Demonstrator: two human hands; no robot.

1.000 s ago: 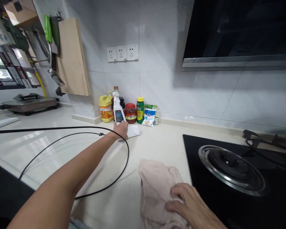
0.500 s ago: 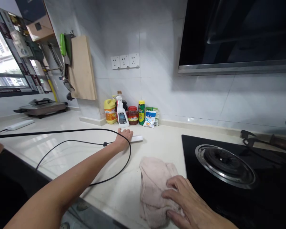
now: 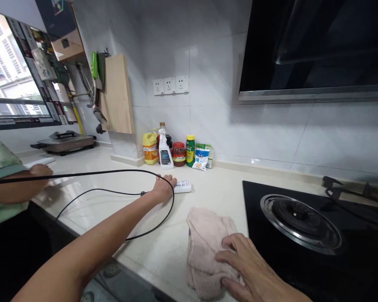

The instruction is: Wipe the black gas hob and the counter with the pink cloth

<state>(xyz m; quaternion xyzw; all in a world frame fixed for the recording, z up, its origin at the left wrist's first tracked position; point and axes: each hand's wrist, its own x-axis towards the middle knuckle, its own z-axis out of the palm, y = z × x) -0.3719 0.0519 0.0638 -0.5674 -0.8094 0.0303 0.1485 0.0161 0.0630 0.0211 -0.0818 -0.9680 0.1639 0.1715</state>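
Note:
My left hand point(image 3: 164, 188) reaches across the counter, its fingers closed over a slim white block with printed text point(image 3: 183, 186). The block's right end shows, and the rest is under my hand. Beside my wrist, a thin black cable point(image 3: 103, 190) runs left over the counter. My right hand point(image 3: 248, 264) bears on a folded pale pink cloth point(image 3: 204, 239), with bent fingers and thumb on its right part and cloth bunched between them. The cloth lies left of the black cooktop point(image 3: 258, 226).
A thick black cable loop point(image 3: 151, 171) crosses before my left arm. Bottles, a jar and packets, among them a white spray bottle point(image 3: 165, 153), line the wall. At left are another person's arm point(image 3: 19, 184), a white object point(image 3: 45, 160) and an electric pan point(image 3: 67, 144).
The other person's green sleeve and forearm have come into view at left. The view has shifted slightly left, and more of the white block's printed face shows. My right hand stays on the cloth.

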